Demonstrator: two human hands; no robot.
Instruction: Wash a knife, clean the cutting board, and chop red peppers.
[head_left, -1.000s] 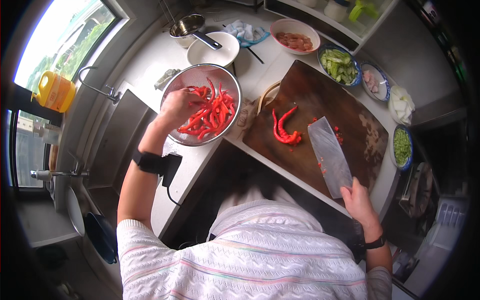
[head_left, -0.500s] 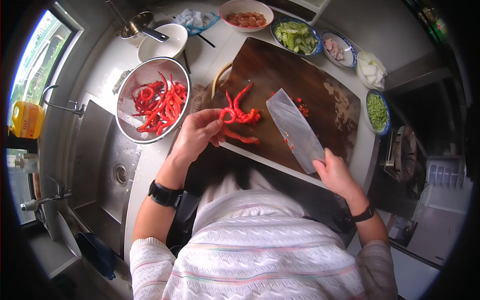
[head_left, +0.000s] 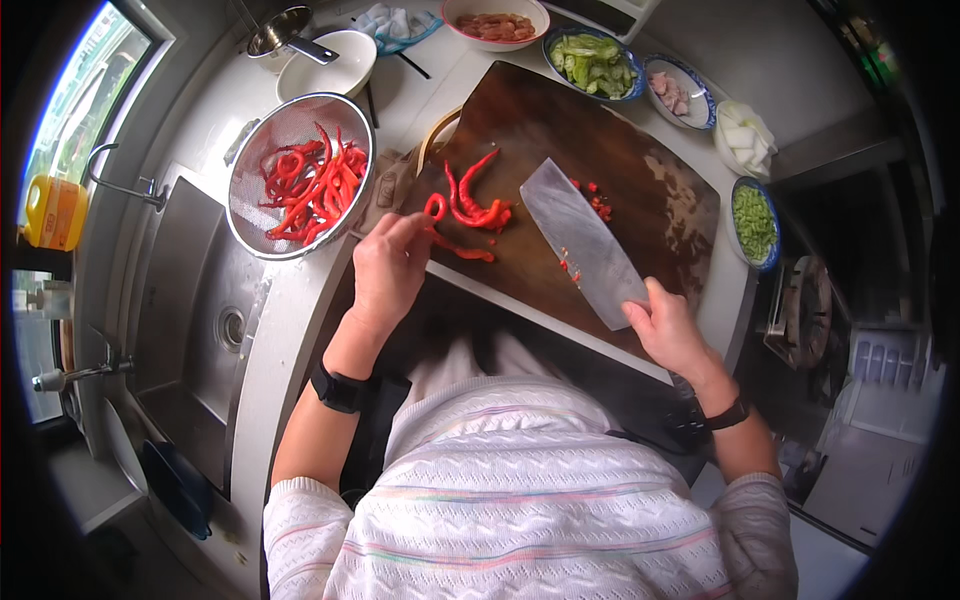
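My left hand (head_left: 388, 268) is at the left edge of the dark wooden cutting board (head_left: 560, 120), fingers pinched on a curled red chili pepper (head_left: 436, 207). Beside it on the board lie more red chilies (head_left: 474, 195) and a loose one (head_left: 470, 254) toward the near edge. My right hand (head_left: 667, 325) is closed around the handle of a broad cleaver (head_left: 580, 240). The blade slants over the middle of the board, with small red bits stuck to its face. Chopped chili pieces (head_left: 598, 203) lie beyond the blade.
A mesh colander (head_left: 240, 225) of red chilies stands left, near the sink (head_left: 185, 330). Behind it are a white bowl (head_left: 350, 65) and a metal pan (head_left: 280, 35). Bowls of meat (head_left: 495, 26), green slices (head_left: 593, 65), pale pieces and chopped greens (head_left: 753, 222) line the far right.
My left hand has drawn the curled chili slightly left, away from the other chilies. The cleaver stays in my right hand, nearly in place. The whole view has shifted a little.
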